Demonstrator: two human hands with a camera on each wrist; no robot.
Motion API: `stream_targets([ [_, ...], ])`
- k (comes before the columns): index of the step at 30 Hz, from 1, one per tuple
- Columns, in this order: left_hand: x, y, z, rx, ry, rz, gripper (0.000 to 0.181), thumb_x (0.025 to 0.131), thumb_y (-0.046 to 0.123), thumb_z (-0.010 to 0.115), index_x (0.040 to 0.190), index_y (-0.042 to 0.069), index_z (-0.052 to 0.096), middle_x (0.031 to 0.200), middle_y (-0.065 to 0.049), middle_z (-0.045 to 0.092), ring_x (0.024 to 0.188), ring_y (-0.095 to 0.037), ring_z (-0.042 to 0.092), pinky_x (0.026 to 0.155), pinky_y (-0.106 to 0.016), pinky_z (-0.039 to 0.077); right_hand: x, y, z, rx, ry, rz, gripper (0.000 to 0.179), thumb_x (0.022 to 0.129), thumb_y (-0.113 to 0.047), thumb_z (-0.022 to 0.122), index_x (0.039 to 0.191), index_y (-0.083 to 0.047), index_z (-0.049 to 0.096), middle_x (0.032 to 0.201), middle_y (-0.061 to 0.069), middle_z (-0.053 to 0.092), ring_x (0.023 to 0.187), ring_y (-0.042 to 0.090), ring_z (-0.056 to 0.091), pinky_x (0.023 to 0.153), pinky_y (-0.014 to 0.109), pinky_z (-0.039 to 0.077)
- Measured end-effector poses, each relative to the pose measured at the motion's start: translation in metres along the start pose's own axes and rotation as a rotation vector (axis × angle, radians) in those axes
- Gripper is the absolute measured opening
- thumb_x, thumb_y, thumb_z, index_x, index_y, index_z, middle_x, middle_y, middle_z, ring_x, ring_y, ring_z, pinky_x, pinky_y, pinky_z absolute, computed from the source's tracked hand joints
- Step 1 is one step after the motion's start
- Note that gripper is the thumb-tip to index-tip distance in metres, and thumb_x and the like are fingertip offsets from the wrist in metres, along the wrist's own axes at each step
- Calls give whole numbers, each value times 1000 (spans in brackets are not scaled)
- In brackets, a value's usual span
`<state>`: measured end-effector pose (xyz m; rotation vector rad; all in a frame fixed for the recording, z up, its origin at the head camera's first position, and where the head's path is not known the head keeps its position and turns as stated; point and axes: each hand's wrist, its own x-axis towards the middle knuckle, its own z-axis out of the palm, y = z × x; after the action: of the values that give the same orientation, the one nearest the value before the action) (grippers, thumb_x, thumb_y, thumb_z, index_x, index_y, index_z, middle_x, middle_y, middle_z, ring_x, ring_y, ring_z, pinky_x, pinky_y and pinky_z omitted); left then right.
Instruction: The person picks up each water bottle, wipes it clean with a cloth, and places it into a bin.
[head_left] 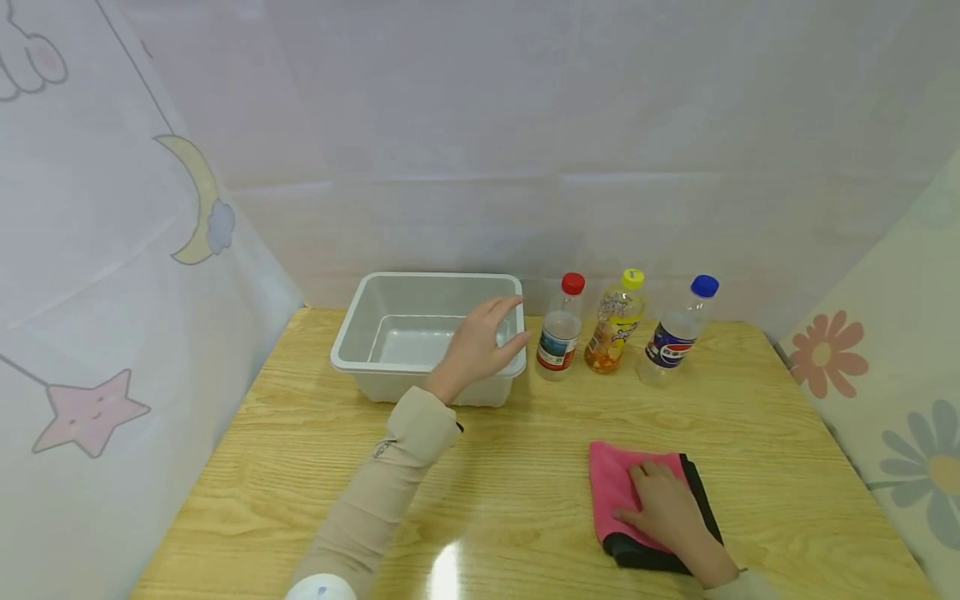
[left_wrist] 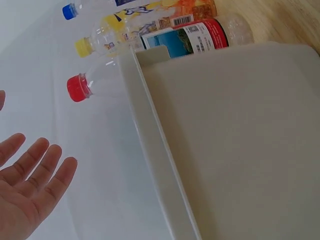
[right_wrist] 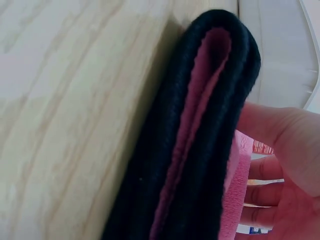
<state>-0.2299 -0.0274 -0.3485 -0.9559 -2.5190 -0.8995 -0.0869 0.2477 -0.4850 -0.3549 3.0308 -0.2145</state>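
Nearby, bottles (head_left: 609,321) stand beside the tub (head_left: 393,386), left fingers (left_wrist: 62,176) spread, right fingers (right_wrist: 264,195) loose on cloth (head_left: 611,479).

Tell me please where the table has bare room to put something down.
Bare table lies between the left sleeve and the cloth, left of that sleeve, and right of the cloth. The tub and three bottles crowd the back middle.

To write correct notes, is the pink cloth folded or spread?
Folded: in the right wrist view, the cloth bends round on itself, with layers stacked.
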Motion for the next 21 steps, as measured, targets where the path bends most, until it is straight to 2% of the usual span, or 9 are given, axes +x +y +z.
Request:
stream_targets([
  [5, 10, 0, 4, -38, -18, -51, 50, 89, 25, 59, 131, 3, 46, 127, -11, 51, 119, -23, 45, 99, -36, 37, 2, -3, 0, -17, -9, 1, 60, 66, -40, 78, 101, 5, 61, 94, 17, 60, 88, 34, 57, 73, 48, 49],
  [10, 22, 1, 10, -46, -46, -76, 51, 90, 26, 58, 133, 4, 44, 127, -10, 51, 117, -22, 46, 99, -33, 37, 2, -5, 0, -5, 30, 5, 41, 67, -30, 79, 91, 0, 64, 80, 8, 61, 75, 26, 59, 65, 43, 50],
  [14, 31, 2, 14, -54, -87, -122, 52, 91, 29, 55, 135, 6, 41, 127, -9, 51, 116, -21, 46, 98, -33, 37, 2, -5, 1, 38, 57, 18, 26, 70, -20, 77, 83, -3, 63, 67, 1, 53, 61, 16, 51, 53, 35, 43],
  [16, 36, 3, 16, -57, -101, -148, 52, 91, 30, 55, 136, 7, 40, 128, -8, 50, 117, -20, 45, 99, -33, 37, 1, -5, 1, 52, 73, 16, 23, 71, -16, 75, 84, -1, 64, 67, 2, 54, 60, 16, 51, 52, 35, 44],
  [21, 47, -1, 23, -70, -109, -194, 55, 90, 31, 55, 137, 8, 38, 131, -8, 47, 119, -19, 44, 99, -32, 37, 1, -3, 2, 111, 99, 52, 14, 71, -5, 70, 73, -5, 57, 63, 1, 49, 56, 16, 45, 49, 32, 39],
])
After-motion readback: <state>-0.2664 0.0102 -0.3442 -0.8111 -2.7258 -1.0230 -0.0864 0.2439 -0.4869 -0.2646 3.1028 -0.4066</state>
